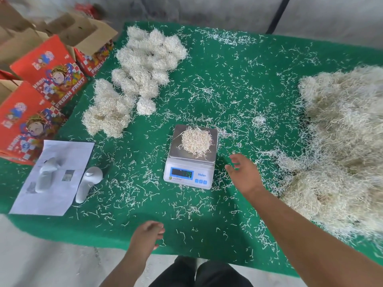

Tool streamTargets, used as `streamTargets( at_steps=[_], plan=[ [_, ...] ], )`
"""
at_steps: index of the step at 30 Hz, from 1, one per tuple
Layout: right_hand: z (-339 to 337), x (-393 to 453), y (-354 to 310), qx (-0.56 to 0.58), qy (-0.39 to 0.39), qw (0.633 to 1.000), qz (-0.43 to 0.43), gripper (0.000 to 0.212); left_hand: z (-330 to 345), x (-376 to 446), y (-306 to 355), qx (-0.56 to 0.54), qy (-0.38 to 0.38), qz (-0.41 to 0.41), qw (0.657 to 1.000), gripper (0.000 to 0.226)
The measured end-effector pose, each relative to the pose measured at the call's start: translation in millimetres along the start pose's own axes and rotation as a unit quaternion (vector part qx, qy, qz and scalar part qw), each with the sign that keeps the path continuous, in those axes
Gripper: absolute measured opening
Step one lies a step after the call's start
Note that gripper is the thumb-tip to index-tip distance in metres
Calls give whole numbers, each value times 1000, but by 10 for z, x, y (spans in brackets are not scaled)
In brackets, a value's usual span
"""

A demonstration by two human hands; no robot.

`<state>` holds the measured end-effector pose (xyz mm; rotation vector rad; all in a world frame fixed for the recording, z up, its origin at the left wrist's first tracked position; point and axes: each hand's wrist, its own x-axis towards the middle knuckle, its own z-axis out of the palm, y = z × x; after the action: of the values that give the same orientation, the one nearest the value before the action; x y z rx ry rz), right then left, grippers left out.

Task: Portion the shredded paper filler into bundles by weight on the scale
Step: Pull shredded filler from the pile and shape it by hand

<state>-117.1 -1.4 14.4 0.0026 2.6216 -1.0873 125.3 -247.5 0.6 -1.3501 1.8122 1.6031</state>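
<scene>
Currently we log one bundle [196,140] on the scale [190,157], branded "Mellen", centre frame; display digits unreadable. Right hand [245,175] hovers beside it, grip loose, empty. Left hand [148,235] at the counter [238,83] edge, loosely curled, empty. Finished bundles [143,67] upper left; bulk filler [342,146] right. Boxes [49,73] read "FRESH FRUIT".

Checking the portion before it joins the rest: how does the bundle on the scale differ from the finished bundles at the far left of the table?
The bundle on the scale sits alone on the steel pan; the finished bundles lie heaped together on the green table. The scale bundle looks flatter with stray strands hanging off; the finished ones look rounder and tighter. Both are pale shredded paper, and neither hand touches them.
</scene>
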Motion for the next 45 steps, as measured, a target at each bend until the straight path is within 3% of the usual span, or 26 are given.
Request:
streamTargets(
  at_steps=[5, 10, 14, 19, 26, 31, 34, 38, 41, 45],
  plan=[
    [-10, 121, 218, -49, 4, 998, 33, 38, -32, -23, -65, -2, 3, -7, 1000, 12],
    [-365, 383, 671, -134, 6, 982, 134, 56, -125, -9, -174, 20, 9, -3, 1000, 11],
    [-593, 444, 924, -128, -4, 976, 174, 58, -181, 2, -247, 24, 16, -14, 1000, 11],
    [-468, 427, 814, -96, 64, 988, 103, 40, -136, -4, -220, 19, 19, -27, 999, 8],
    [-72, 383, 157, -15, 65, 998, -1, 42, -79, 6, -79, 29, 6, -20, 999, 8],
    [189, 506, -350, 11, 24, 996, -88, 55, -57, 56, -24, 44, -3, -22, 999, 10],
    [339, 578, -569, 0, -17, 988, -155, 80, -68, 94, -19, 51, -13, -32, 998, 11],
    [525, 623, -768, -92, -87, 974, -187, 100, -134, 94, -85, 53, -15, -31, 998, 12],
    [605, 633, -786, -138, -69, 975, -163, 81, -204, 93, -146, 45, -7, -41, 998, 13],
    [506, 581, -746, -62, -47, 989, -128, 65, -257, 69, -61, 43, -16, -42, 998, 13]
  ],
)
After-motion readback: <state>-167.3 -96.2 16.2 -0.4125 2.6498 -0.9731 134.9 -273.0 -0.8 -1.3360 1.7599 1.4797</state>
